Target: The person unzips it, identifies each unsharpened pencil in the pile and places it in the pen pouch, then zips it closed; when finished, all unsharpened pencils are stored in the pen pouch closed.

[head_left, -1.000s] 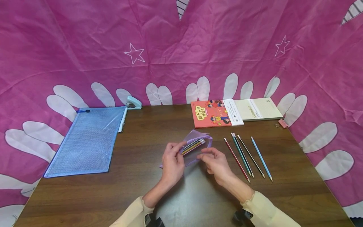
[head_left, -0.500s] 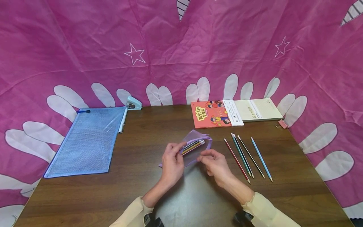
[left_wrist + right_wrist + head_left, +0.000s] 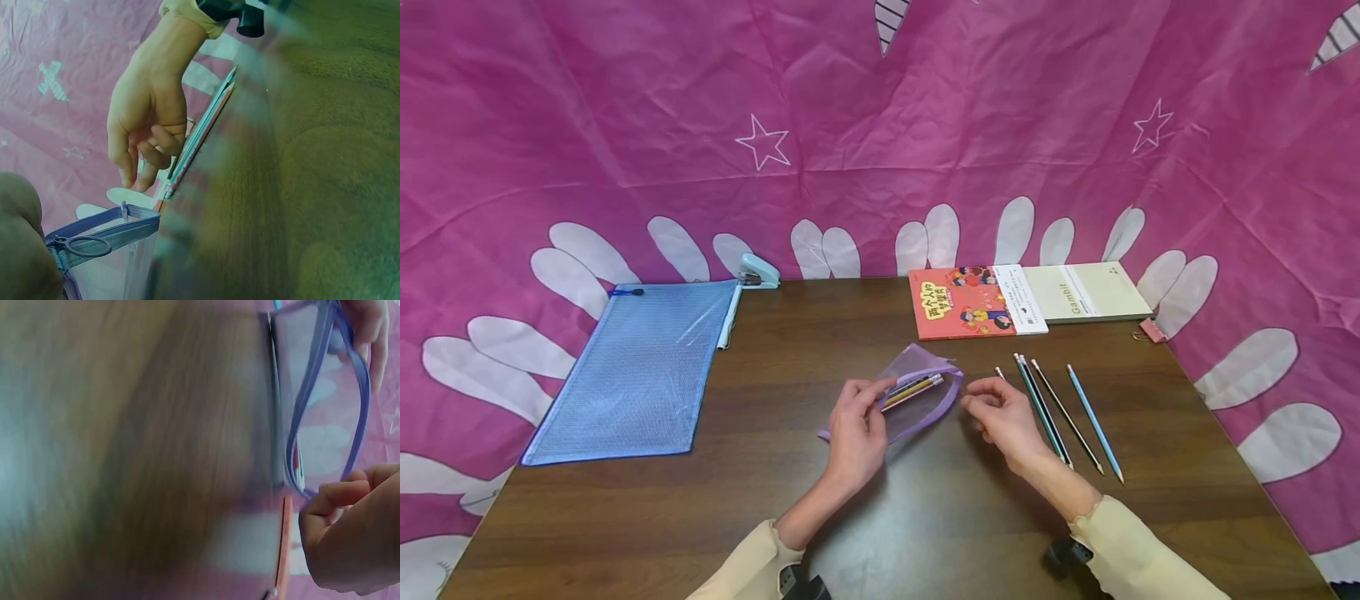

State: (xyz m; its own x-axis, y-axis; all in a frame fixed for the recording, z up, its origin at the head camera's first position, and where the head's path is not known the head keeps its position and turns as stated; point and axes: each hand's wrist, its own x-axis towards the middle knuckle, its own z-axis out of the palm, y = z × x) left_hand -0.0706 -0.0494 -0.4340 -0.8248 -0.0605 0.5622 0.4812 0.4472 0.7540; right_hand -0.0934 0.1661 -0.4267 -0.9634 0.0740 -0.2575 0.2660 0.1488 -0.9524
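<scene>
A purple mesh zip pouch (image 3: 919, 360) gapes at its right end in the head view. My left hand (image 3: 857, 429) grips it by the left side, thumb and fingers at the opening. Inside lie several pencils (image 3: 913, 390), their eraser ends showing toward the opening. Just right of the pouch hovers my right hand (image 3: 1006, 421), fingers loosely curled around nothing. The left wrist view shows that hand apart from the zipped rim (image 3: 140, 226), where a ring pull (image 3: 87, 247) hangs. Part of a red pencil is hidden behind my right hand.
Right of my right hand, several pencils lie loose on the brown table (image 3: 760, 517), among them a light blue pencil (image 3: 1093, 423). Behind are a red book (image 3: 958, 304), a cream notebook (image 3: 1078, 292) and a pink binder clip (image 3: 1153, 331). A blue mesh folder (image 3: 632, 375) and stapler (image 3: 760, 272) are left.
My right hand has let go of the pouch's right rim and moved right, toward the loose pencils. My left hand and the pouch stay nearly where they were.
</scene>
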